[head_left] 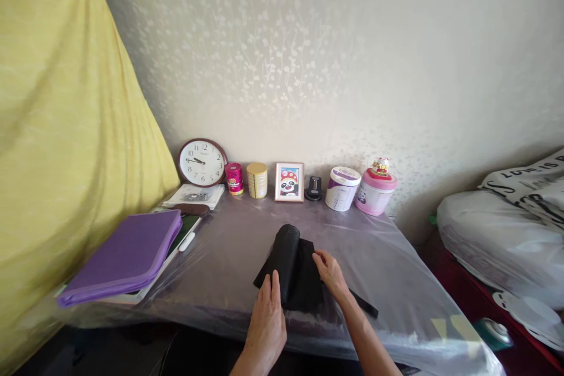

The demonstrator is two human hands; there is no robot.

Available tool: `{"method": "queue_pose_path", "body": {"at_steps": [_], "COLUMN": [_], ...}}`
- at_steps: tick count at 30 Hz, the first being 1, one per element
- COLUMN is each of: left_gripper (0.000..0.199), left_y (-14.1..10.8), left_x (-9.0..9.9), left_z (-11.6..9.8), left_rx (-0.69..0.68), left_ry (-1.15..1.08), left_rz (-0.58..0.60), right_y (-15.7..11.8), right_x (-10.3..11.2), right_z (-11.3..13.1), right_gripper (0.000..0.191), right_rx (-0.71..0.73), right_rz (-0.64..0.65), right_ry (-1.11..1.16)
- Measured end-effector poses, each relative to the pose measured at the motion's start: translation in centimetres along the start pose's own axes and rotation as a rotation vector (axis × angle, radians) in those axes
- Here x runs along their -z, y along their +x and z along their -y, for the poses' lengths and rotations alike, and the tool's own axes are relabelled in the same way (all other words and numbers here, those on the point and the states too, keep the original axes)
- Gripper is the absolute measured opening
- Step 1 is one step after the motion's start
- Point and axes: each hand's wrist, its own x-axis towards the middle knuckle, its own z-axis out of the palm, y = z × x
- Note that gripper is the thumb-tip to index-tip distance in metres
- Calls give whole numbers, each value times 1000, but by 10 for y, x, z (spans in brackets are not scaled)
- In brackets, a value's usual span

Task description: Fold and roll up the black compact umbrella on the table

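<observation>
A black rolled bundle [286, 255] lies on the plastic-covered table [220, 258], with a flat black cloth flap [308, 282] spread out to its right and a black strap [363, 304] trailing further right. My left hand [268, 317] rests against the near left side of the roll, fingers extended and pointing away from me. At the right edge of the flap, my right hand [330, 273] pinches the cloth between thumb and fingers.
A purple folder [123, 252] and a white marker [187, 241] lie left. Along the wall stand a clock [202, 163], tins [257, 180], a framed panda picture [289, 182], a white tub [342, 189] and a pink tub [375, 192] with a figurine.
</observation>
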Motion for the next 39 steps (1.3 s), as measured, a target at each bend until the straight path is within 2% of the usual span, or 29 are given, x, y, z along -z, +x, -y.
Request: {"method": "queue_pose_path", "body": {"at_steps": [7, 12, 19, 25, 39], "left_gripper": [70, 73, 74, 72, 65], "left_y": [0, 2, 1, 1, 3], "left_x": [5, 4, 0, -5, -11], "left_z": [-3, -4, -3, 0, 11], "left_rx": [4, 8, 15, -12, -57], "left_ry": [30, 43, 56, 111, 50], "left_rz": [24, 17, -4, -36, -119], "right_y": [-15, -18, -17, -17, -19], "right_x": [-12, -23, -39, -49, -49], "right_z": [17, 34, 62, 69, 94], "right_gripper": [38, 36, 43, 43, 42], "right_rx": [27, 53, 51, 55, 44], "right_rz": [-5, -23, 33, 64, 135], "right_ry": [-85, -31, 41, 15, -184]}}
